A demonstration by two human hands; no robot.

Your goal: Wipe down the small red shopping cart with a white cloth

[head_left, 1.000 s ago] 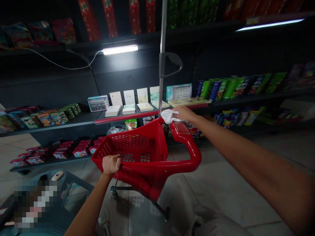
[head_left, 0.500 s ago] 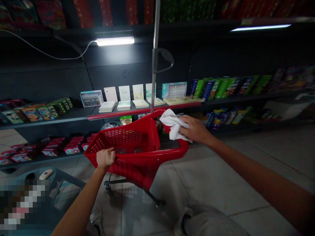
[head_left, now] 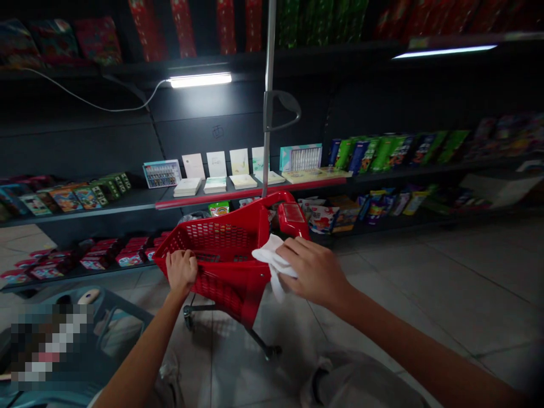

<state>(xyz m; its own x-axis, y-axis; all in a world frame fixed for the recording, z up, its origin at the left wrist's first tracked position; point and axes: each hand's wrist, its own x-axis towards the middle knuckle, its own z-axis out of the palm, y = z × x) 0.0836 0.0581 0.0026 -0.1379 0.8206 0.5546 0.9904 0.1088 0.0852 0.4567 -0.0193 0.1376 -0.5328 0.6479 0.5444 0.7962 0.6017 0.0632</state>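
One cart [head_left: 232,289], glossy red and perforated, stands between seven and eight o'clock; my left hand [head_left: 181,269] grips its rim [head_left: 227,264]. One white, crumpled cloth [head_left: 271,253] at six o'clock is pinched in my right hand [head_left: 317,269]. Two lamps [head_left: 200,80] glow, at eleven and two

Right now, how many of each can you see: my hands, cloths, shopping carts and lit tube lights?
Left hand and right hand: 2
White cloth: 1
Red shopping cart: 1
Lit tube lights: 2
Total: 6
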